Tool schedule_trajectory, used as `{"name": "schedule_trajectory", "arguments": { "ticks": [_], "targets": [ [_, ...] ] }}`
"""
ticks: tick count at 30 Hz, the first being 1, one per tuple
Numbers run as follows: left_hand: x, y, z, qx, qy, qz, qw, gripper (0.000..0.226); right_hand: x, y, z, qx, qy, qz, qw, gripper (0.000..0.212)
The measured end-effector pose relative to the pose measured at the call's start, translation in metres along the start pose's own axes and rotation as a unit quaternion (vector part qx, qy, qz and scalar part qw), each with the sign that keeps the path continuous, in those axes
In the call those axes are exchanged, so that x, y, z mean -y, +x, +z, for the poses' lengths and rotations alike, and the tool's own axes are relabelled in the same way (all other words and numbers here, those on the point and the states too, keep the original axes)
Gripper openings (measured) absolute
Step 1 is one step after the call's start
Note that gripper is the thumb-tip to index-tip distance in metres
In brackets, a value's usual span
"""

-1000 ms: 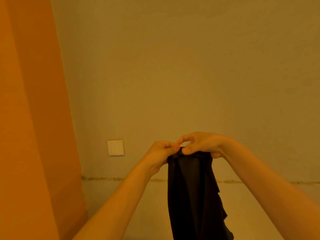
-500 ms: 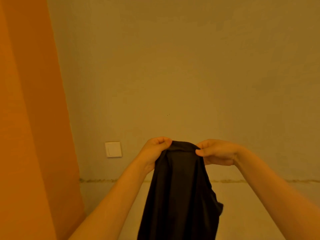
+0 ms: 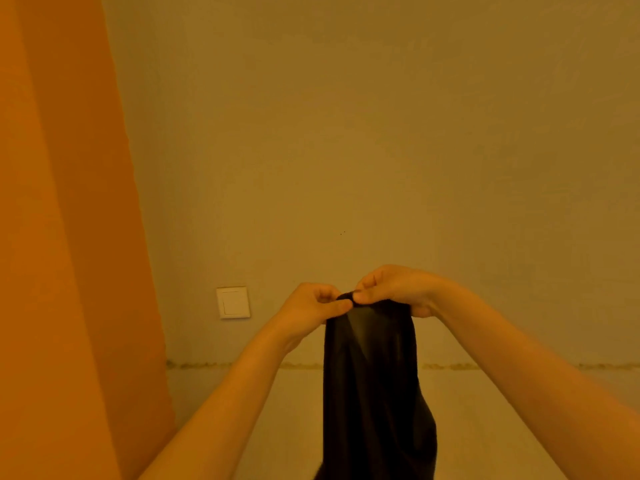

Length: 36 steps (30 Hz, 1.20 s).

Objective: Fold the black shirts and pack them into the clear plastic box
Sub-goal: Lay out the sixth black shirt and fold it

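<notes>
A black shirt hangs straight down in front of me, held up in the air by its top edge. My left hand pinches the top edge at its left end. My right hand grips the same edge just to the right, thumb and fingers curled over the cloth. The two hands almost touch at the fingertips. The shirt's lower part runs out of the bottom of the frame. The clear plastic box is not in view.
A plain wall fills the view ahead, with a white wall switch low on it, left of my hands. An orange panel stands along the left side. A pale floor starts below the wall's base line.
Half a second ago my hands were spread apart with the shirt's top edge stretched between them. They have come together again, and the cloth hangs in a narrower bundle.
</notes>
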<state>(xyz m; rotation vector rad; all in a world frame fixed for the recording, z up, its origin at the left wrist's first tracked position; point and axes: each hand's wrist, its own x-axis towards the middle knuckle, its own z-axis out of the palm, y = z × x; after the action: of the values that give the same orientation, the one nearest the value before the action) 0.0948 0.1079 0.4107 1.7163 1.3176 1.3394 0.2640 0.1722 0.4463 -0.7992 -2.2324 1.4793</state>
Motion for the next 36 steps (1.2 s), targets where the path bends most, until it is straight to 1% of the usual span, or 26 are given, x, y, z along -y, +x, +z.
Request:
{"name": "schedule_trajectory", "arguments": {
  "ticks": [2, 4, 5, 7, 9, 10, 11, 13, 14, 15, 17, 18, 19, 20, 22, 23, 25, 28, 30, 32, 34, 36],
  "targets": [
    [0.006, -0.001, -0.007, -0.013, -0.065, -0.016, 0.998, 0.023, -0.002, -0.005, -0.008, 0.071, -0.054, 0.055, 0.994, 0.005],
    [0.013, -0.002, -0.015, -0.035, -0.121, -0.03, 0.992, 0.024, -0.005, -0.012, -0.017, 0.108, -0.092, 0.09, 0.986, 0.008],
    [0.016, -0.003, -0.019, -0.051, -0.137, -0.039, 0.989, 0.023, -0.008, -0.016, -0.022, 0.106, -0.093, 0.098, 0.985, 0.012],
    [0.024, -0.003, -0.027, -0.091, -0.161, -0.054, 0.981, 0.022, -0.016, -0.025, -0.034, 0.075, -0.066, 0.087, 0.991, 0.016],
    [0.033, -0.002, -0.034, -0.133, -0.173, -0.068, 0.974, 0.022, -0.024, -0.032, -0.042, 0.038, 0.012, 0.059, 0.997, 0.016],
    [0.036, -0.002, -0.034, -0.155, -0.139, -0.068, 0.976, 0.022, -0.026, -0.035, -0.044, 0.021, 0.064, 0.042, 0.997, 0.015],
    [0.039, -0.002, -0.032, -0.182, -0.067, -0.068, 0.979, 0.021, -0.027, -0.036, -0.043, 0.003, 0.115, 0.025, 0.993, 0.015],
    [0.036, -0.003, -0.018, -0.244, 0.095, -0.038, 0.964, 0.022, -0.023, -0.033, -0.036, -0.024, 0.195, -0.007, 0.981, 0.02],
    [0.03, -0.005, -0.008, -0.253, 0.121, -0.015, 0.96, 0.024, -0.02, -0.029, -0.031, -0.029, 0.213, -0.018, 0.976, 0.023],
    [0.024, -0.005, 0.003, -0.23, 0.114, -0.003, 0.967, 0.025, -0.018, -0.025, -0.024, -0.025, 0.217, -0.024, 0.976, 0.025],
    [0.006, -0.006, 0.024, -0.111, 0.038, -0.032, 0.993, 0.028, -0.014, -0.016, -0.008, 0.003, 0.204, -0.033, 0.978, 0.024],
    [-0.001, -0.005, 0.03, -0.057, 0.007, -0.06, 0.997, 0.029, -0.014, -0.012, -0.001, 0.006, 0.191, -0.037, 0.981, 0.023],
    [-0.006, -0.004, 0.033, -0.022, -0.008, -0.081, 0.996, 0.03, -0.014, -0.008, 0.004, -0.012, 0.176, -0.041, 0.983, 0.021],
    [-0.009, -0.002, 0.033, 0.002, -0.021, -0.092, 0.995, 0.031, -0.013, -0.005, 0.007, -0.047, 0.162, -0.046, 0.985, 0.019],
    [-0.008, 0.001, 0.029, 0.043, -0.053, -0.109, 0.992, 0.034, -0.011, -0.001, 0.007, -0.124, 0.144, -0.064, 0.98, 0.02],
    [-0.006, 0.002, 0.028, 0.059, -0.065, -0.116, 0.989, 0.033, -0.01, 0.0, 0.006, -0.144, 0.138, -0.072, 0.977, 0.02],
    [-0.003, 0.004, 0.028, 0.068, -0.086, -0.113, 0.988, 0.025, -0.009, -0.001, 0.002, -0.154, 0.123, -0.08, 0.977, 0.021],
    [-0.006, 0.01, 0.029, 0.055, -0.162, -0.105, 0.98, 0.018, -0.014, -0.002, 0.002, -0.141, 0.124, -0.077, 0.979, 0.028],
    [-0.011, 0.014, 0.028, 0.06, -0.195, -0.119, 0.972, 0.018, -0.022, 0.0, 0.002, -0.131, 0.188, -0.082, 0.97, 0.034],
    [-0.015, 0.018, 0.029, 0.066, -0.201, -0.143, 0.967, 0.018, -0.029, 0.0, 0.003, -0.124, 0.263, -0.092, 0.952, 0.033],
    [-0.017, 0.024, 0.027, 0.057, -0.209, -0.151, 0.965, 0.018, -0.035, 0.001, 0.002, -0.099, 0.293, -0.09, 0.947, 0.035],
    [-0.019, 0.03, 0.024, 0.04, -0.233, -0.142, 0.961, 0.019, -0.042, 0.001, 0.002, -0.06, 0.295, -0.078, 0.95, 0.051]
  ]
}}
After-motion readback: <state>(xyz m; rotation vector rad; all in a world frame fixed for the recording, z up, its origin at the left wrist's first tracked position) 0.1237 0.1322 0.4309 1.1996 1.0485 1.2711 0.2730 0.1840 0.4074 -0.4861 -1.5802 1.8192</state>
